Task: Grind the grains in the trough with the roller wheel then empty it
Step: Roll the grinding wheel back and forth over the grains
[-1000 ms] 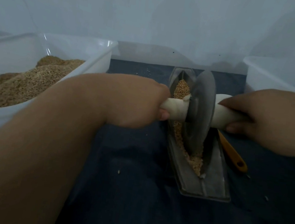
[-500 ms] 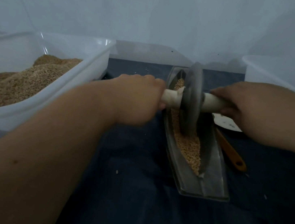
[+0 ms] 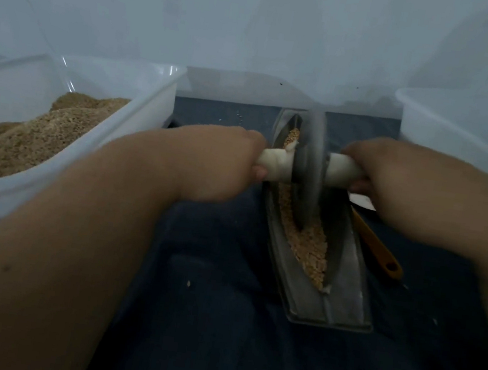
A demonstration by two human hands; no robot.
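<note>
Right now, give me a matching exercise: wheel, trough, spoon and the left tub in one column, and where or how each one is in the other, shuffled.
1. wheel
2. trough
3. spoon
4. left tub

a. lies on the cloth, right of the trough
b. heaped with brown grain
c. gripped by left hand and right hand
d. grains line its channel

Pairs: 1-c, 2-d, 3-a, 4-b.

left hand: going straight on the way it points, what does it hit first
Probably the roller wheel, its disc right beside the left hand on the white handle it grips; depth is unclear.
</note>
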